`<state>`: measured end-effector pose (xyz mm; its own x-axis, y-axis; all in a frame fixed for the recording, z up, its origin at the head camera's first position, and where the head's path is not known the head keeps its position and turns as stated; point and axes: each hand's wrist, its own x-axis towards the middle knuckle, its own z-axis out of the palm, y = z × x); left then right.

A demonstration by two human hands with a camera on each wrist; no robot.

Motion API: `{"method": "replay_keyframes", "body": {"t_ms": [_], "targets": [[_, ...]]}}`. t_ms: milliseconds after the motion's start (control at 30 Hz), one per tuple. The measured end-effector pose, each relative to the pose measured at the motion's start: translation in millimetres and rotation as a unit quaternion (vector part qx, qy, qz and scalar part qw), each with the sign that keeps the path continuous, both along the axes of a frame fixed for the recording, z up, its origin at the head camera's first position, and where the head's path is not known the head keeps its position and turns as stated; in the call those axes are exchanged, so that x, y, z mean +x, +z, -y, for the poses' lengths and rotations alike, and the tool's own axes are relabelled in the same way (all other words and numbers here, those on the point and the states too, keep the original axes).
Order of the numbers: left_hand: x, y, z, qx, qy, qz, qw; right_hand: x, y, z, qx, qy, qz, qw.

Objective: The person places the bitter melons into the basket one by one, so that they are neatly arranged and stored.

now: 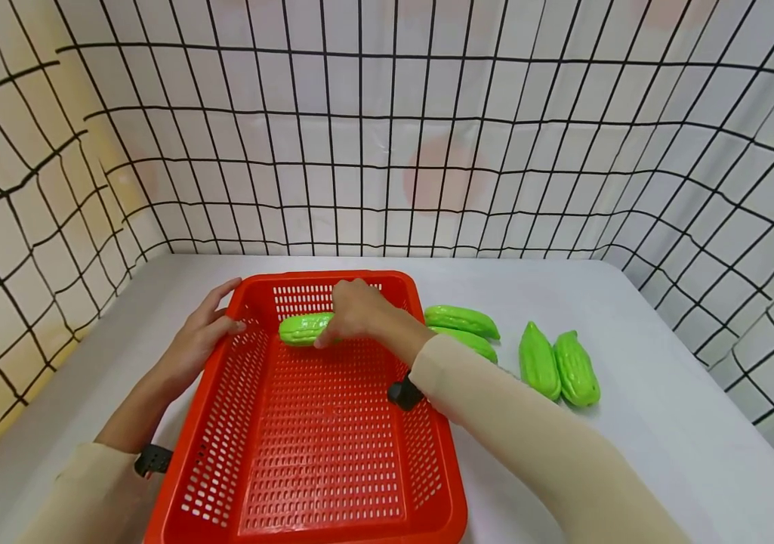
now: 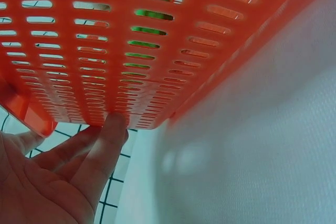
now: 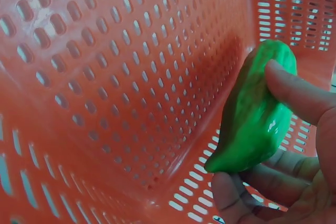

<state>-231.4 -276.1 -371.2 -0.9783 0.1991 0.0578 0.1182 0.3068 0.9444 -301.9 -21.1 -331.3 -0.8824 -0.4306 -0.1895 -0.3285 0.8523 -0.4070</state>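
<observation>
A red perforated plastic basket stands on the white table. Its left rim is held by my left hand, thumb over the edge and fingers along the outer wall; the left wrist view shows those fingers against the slotted side. Inside, near the far wall, my right hand grips a glossy green bitter melon. In the right wrist view the thumb lies on top of this bitter melon and the other fingers are beneath it. The hand hides its right part in the head view.
Two bitter melons lie right of the basket, partly behind my right forearm. Farther right, two more bitter melons lie side by side on the table. Black wire mesh encloses the back and sides.
</observation>
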Motion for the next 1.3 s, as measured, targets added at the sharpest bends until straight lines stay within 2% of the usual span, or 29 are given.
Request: {"method": "replay_keyframes", "body": {"t_ms": [500, 1000, 1300], "targets": [[2.9, 0.0, -2.2, -0.004, 0.006, -0.003, 1.0, 5.0, -1.7, -3.4, 0.057, 0.001, -0.034, 0.9978], [6.3, 0.6, -3.7, -0.002, 0.007, -0.004, 1.0, 4.0, -4.9, -7.5, 0.078, 0.024, -0.026, 0.9963], [6.2, 0.0, -4.2, 0.001, 0.006, -0.005, 1.0, 2.5, -6.1, -8.2, 0.092, 0.022, -0.028, 0.9951]]}}
